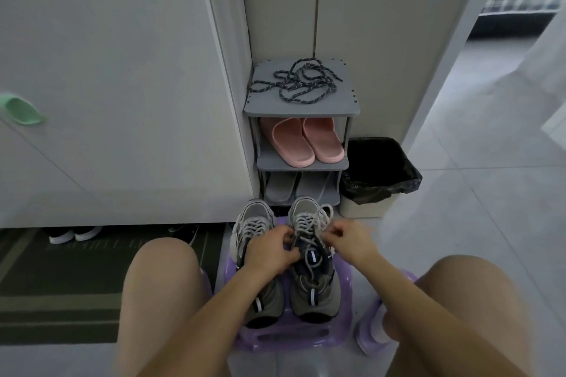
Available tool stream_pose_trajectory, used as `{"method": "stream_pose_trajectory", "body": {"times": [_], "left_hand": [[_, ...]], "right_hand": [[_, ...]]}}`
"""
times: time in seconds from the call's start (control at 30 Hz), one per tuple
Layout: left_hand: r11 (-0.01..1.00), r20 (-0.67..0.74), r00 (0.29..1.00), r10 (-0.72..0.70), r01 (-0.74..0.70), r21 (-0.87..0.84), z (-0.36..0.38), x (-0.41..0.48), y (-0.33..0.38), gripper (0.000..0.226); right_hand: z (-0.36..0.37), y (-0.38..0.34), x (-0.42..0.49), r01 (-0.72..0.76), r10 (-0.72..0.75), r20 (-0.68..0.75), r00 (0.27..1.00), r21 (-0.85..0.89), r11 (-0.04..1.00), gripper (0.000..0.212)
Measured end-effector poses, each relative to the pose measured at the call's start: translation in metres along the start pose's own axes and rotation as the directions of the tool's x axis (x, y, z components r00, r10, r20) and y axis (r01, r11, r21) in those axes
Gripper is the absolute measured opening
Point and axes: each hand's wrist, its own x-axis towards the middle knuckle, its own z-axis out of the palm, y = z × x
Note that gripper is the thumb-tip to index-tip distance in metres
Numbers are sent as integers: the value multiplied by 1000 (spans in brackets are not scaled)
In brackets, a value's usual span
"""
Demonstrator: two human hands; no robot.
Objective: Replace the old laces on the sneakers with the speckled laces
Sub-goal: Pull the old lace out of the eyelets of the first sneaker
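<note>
left hand [271, 249] and right hand [352, 239] each pinch the old lace [309, 223] of the right sneaker [315, 291], beside the left sneaker [254, 223] on a stool [291, 337]. speckled laces [295, 81] lie atop the rack [303, 109].

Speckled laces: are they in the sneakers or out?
Out. The speckled laces lie tangled on the shoe rack's top shelf; both sneakers carry pale laces.

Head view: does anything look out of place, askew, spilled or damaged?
Nothing spilled or damaged. The speckled laces lie tangled on the shoe rack; the sneakers stand on a purple stool, not the floor. The left hand and right hand pinch one sneaker's loosened old lace.
</note>
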Motion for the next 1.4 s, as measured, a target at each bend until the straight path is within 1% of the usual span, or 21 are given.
{"method": "stream_pose_trajectory", "body": {"times": [0.03, 0.1, 0.17, 0.23, 0.3, 0.37, 0.47, 0.57, 0.63, 0.7, 0.77, 0.87, 0.93, 1.0, 1.13, 1.2, 1.23, 1.27, 1.33, 1.37, 1.4], "left_hand": [[1000, -4, 1000, 13, -13, 27, 0, 1, -2, 41], [999, -16, 999, 32, -31, 42, 0, 2, -4, 41], [998, -37, 998, 47, -45, 47, 1, 1, -5, 40], [998, -51, 997, 50, -47, 52, 2, 0, -5, 38], [997, -54, 997, 47, -44, 56, 3, 0, -5, 38], [997, -43, 998, 45, -43, 63, 2, 2, -4, 38], [997, -22, 999, 39, -37, 65, 0, 2, -3, 37], [998, -15, 999, 30, -29, 60, 0, 0, -3, 36], [999, -11, 1000, 16, -15, 52, 0, 0, -1, 36], [999, -5, 1000, 5, -4, 44, 0, -1, 1, 37], [999, -3, 1000, -1, 2, 42, 0, -2, 2, 35], [998, -14, 1000, 7, -6, 67, -1, -5, 3, 31], [997, -20, 1000, 18, -16, 80, 0, -6, 3, 31], [996, -24, 999, 23, -21, 90, 0, -7, 3, 31], [995, -34, 999, 40, -37, 87, 1, -4, 0, 35], [995, -36, 998, 54, -51, 87, 1, -3, 0, 36], [995, -38, 998, 59, -56, 89, 1, -3, -1, 36], [994, -40, 997, 61, -57, 92, 1, -2, -1, 36], [993, -43, 997, 61, -56, 105, 1, -2, -1, 35], [992, -42, 997, 62, -57, 112, 0, -1, -1, 34], [991, -38, 997, 64, -59, 117, 0, -1, -1, 33]], "right_hand": [[0, -1, -1, 16, -15, -36, 999, 12, 1000, 13], [-9, -4, 3, -3, 16, -107, 994, 121, 993, 16], [-23, -7, 7, -73, 85, -53, 995, 191, 979, 18], [-27, -9, 7, -82, 78, 51, 996, 89, 993, 29], [-20, -10, 2, -33, 32, 39, 999, 41, 999, 28], [-8, -8, 2, 12, -5, -53, 999, 141, 990, 19], [-1, -9, 3, -15, 46, -94, 995, 303, 953, 16], [-10, -7, 0, -3, 161, -221, 962, 580, 815, 19], [-16, -4, -1, 20, 200, -259, 945, 657, 754, 15], [-15, -2, -3, -22, 155, -160, 975, 625, 781, 13], [-4, -1, -6, -56, 85, -37, 996, 492, 869, 10], [7, 1, -5, 27, -8, -73, 997, 264, 964, 13], [8, 2, 1, 3, 15, -97, 995, 180, 984, 13], [8, 0, 6, -78, 106, -112, 988, 226, 971, 15], [9, -6, 7, -156, 315, -150, 937, 626, 764, 30], [6, -7, 6, -188, 386, -128, 914, 710, 679, 36], [8, -6, 6, -196, 379, -103, 919, 716, 670, 36], [10, -6, 5, -205, 342, -68, 937, 685, 699, 35], [17, 2, 6, -184, 225, -23, 974, 497, 848, 34], [19, 5, 7, -175, 210, -35, 977, 425, 888, 34], [19, 4, 5, -178, 221, -56, 974, 421, 889, 33]]}}
